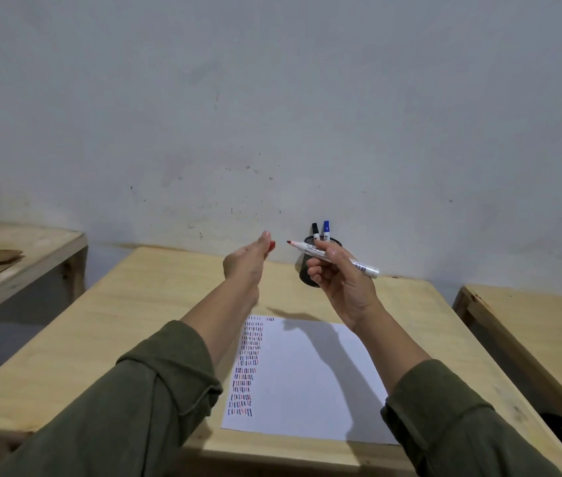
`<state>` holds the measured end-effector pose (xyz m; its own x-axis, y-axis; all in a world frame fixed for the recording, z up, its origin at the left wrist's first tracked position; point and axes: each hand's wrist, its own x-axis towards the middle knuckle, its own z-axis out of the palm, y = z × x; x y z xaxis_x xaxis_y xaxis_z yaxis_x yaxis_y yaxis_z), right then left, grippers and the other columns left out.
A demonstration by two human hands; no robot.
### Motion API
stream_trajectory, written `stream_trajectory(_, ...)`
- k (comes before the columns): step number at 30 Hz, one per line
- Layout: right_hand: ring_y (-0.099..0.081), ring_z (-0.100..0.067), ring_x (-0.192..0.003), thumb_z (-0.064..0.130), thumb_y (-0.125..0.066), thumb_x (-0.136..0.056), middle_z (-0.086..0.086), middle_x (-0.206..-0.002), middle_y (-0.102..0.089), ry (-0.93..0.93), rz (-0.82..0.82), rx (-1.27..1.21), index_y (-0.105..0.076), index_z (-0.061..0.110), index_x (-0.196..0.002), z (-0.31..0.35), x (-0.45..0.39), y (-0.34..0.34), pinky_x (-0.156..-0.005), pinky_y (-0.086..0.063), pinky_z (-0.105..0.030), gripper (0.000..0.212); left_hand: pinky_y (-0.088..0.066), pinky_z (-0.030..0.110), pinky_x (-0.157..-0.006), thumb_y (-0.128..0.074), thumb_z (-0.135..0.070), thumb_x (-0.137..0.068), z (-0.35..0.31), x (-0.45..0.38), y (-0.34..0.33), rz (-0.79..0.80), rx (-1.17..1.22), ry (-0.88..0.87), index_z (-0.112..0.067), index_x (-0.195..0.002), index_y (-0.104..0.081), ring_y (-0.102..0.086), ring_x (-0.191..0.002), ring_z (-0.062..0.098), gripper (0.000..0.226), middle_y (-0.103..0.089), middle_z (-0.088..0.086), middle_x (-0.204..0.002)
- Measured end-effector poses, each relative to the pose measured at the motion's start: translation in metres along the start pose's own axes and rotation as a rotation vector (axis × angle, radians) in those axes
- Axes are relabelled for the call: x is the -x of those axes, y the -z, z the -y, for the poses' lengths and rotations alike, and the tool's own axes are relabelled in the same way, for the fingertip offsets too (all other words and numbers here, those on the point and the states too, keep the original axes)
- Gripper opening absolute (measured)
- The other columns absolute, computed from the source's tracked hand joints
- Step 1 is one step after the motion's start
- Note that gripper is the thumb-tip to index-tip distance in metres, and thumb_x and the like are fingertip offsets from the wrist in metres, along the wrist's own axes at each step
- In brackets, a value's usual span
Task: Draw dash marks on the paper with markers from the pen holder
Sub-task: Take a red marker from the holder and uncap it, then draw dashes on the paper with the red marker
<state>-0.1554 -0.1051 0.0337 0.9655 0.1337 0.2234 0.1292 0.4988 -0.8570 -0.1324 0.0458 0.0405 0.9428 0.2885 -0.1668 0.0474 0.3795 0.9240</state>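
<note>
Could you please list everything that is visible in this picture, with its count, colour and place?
paper: one, white, flat on the near middle of the table, rows of red, blue and dark dashes down its left side
pen holder: one, black, far edge of the table, partly behind the right hand
markers in holder: two, black cap and blue cap, upright
red marker: one, white barrel, uncapped, in the right hand
red cap: one, in the left hand's fingertips
table: one, pale wood
side tables: two, pale wood, far left and far right
wall: grey-white
sleeves: two, olive green
hands: left, right, raised above the table
</note>
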Motion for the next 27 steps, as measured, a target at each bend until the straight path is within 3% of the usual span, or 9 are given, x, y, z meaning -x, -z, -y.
stream_trajectory(5,-0.057,-0.009,-0.055,0.007,-0.050,-0.091,-0.004,-0.066,-0.063,-0.087,-0.070,0.006,-0.063,0.009,-0.100,-0.011,0.002,0.008,-0.059,-0.050,-0.017,0.016,-0.042,0.019,-0.068,-0.068,-0.031,-0.080,0.019,-0.005,0.043,-0.072,-0.386,-0.228,-0.023,-0.089,-0.068,-0.065,-0.093,0.011,0.012,-0.069,-0.009,-0.079)
stream_trajectory(9,-0.051,-0.007,-0.049,0.007,-0.055,-0.090,0.000,-0.062,-0.057,-0.134,-0.136,0.025,-0.061,0.014,-0.089,-0.032,0.003,0.009,-0.049,-0.042,-0.016,0.009,-0.042,0.004,-0.049,-0.070,-0.021,-0.080,0.048,0.003,0.072,-0.067,-0.592,-0.248,-0.018,-0.090,-0.070,-0.061,-0.073,0.003,0.010,-0.067,-0.001,-0.085)
stream_trajectory(11,-0.046,-0.006,-0.047,0.011,-0.058,-0.089,0.001,-0.063,-0.050,-0.162,-0.166,0.057,-0.058,0.018,-0.082,-0.043,0.005,0.010,-0.045,-0.036,-0.016,0.009,-0.053,0.016,-0.069,-0.072,-0.024,-0.077,0.064,0.002,0.083,-0.079,-0.720,-0.261,-0.025,-0.084,-0.070,-0.066,-0.080,0.009,0.007,-0.070,-0.005,-0.084)
stream_trajectory(14,-0.042,-0.006,-0.043,0.013,-0.061,-0.087,0.001,-0.062,-0.046,-0.223,-0.211,0.085,-0.058,0.018,-0.080,-0.057,0.007,0.013,-0.042,-0.034,-0.016,0.009,-0.048,0.037,-0.092,-0.070,-0.031,-0.076,0.077,0.001,0.094,-0.099,-0.884,-0.249,-0.027,-0.085,-0.070,-0.066,-0.094,0.015,0.010,-0.074,-0.006,-0.089)
stream_trajectory(20,-0.037,-0.004,-0.040,0.007,-0.063,-0.085,0.006,-0.056,-0.049,-0.294,-0.245,0.130,-0.065,0.011,-0.083,-0.069,0.008,0.017,-0.042,-0.032,-0.015,0.005,-0.045,0.036,-0.097,-0.069,-0.031,-0.078,0.089,0.001,0.106,-0.067,-0.922,-0.293,-0.021,-0.097,-0.069,-0.066,-0.100,0.015,0.022,-0.074,-0.002,-0.098)
stream_trajectory(27,-0.035,-0.006,-0.038,0.005,-0.056,-0.085,0.008,-0.046,-0.043,-0.337,-0.277,0.181,-0.065,0.010,-0.083,-0.079,0.003,0.029,-0.037,-0.025,-0.016,0.010,-0.033,0.042,-0.107,-0.071,-0.048,-0.069,0.101,0.002,0.114,0.013,-1.028,-0.314,-0.024,-0.131,-0.044,-0.046,-0.127,0.017,0.072,-0.061,-0.003,-0.126)
